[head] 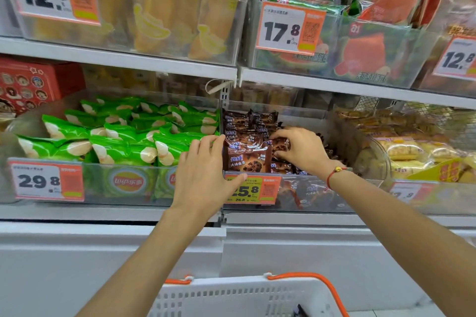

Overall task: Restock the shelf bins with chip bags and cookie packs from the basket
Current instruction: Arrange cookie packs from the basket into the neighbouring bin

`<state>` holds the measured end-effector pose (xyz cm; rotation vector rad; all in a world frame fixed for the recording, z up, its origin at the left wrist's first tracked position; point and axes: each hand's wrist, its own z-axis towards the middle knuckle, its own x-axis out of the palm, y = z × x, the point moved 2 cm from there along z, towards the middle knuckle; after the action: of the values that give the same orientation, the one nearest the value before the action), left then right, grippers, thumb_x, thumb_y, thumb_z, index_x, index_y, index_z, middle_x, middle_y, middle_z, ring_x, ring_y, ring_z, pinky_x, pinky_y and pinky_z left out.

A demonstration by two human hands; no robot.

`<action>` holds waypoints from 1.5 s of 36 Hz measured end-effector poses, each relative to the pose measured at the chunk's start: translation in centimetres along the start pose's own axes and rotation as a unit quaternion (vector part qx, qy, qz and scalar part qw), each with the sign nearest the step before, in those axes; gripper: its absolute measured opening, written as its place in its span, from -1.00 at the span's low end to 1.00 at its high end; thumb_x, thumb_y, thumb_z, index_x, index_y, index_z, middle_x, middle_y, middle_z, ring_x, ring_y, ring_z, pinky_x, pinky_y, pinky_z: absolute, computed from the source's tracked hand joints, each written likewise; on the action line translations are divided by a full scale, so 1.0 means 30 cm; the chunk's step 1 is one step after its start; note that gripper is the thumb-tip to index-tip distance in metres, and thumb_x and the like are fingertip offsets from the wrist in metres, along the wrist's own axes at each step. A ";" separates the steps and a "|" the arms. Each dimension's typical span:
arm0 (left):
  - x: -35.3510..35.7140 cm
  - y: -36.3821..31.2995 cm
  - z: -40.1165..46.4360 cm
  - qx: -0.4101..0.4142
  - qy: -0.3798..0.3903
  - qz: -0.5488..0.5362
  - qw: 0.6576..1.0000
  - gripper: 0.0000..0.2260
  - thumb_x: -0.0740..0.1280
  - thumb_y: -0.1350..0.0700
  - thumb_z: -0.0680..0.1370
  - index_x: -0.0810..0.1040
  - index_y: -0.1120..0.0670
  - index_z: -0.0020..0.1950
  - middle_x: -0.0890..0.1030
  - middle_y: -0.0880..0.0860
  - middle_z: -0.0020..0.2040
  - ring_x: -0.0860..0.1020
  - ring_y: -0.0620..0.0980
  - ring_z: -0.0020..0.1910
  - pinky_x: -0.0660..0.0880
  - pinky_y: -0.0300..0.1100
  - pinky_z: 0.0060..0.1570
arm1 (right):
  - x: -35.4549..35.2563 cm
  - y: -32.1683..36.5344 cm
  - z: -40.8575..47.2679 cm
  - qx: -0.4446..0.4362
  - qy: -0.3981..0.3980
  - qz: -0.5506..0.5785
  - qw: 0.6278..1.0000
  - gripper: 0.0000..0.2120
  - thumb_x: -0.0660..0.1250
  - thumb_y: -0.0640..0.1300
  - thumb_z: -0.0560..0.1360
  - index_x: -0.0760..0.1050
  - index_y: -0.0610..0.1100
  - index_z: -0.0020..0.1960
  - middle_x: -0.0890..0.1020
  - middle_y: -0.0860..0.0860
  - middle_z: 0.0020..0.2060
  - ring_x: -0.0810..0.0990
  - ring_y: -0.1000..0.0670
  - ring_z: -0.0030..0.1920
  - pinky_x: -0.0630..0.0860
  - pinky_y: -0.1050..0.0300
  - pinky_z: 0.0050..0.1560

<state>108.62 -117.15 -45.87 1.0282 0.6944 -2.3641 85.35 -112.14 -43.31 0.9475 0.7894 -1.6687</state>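
Note:
A clear shelf bin [316, 197] in the middle holds several brown chocolate cookie packs [247, 158]. My right hand [300, 149] reaches into it, fingers and thumb pinching one cookie pack [280, 146]. My left hand [203, 175] rests with straight fingers on the bin's front left corner, thumb over the orange 25.8 price tag [262, 190]. To the left, another clear bin [103, 183] is packed with green chip bags [123, 136]. The white basket [244, 296] with orange handles sits at the bottom of the view; its inside is hidden.
The upper shelf carries bins of yellow banana snacks [154, 28] and watermelon-print packs [360, 54]. A bin of yellow bread-like packs [412, 152] stands to the right. A red tin [28, 85] sits at the far left. White shelf panels [103, 252] lie below.

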 end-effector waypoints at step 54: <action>0.587 0.162 -1.156 -0.218 0.585 -0.090 0.776 -0.78 0.30 0.20 0.55 0.59 0.02 0.16 0.57 -0.01 0.22 0.54 0.00 0.17 0.49 -0.16 0.14 | 0.767 0.580 -1.236 0.130 0.585 0.269 0.754 -0.66 0.21 -0.16 0.59 0.40 -0.07 0.36 0.46 -0.09 0.32 0.51 -0.10 0.19 0.48 0.04 0.15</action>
<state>118.99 -103.44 -81.09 2.2103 1.7024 -1.2737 105.94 -95.46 -82.10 2.2413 0.9130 -0.5181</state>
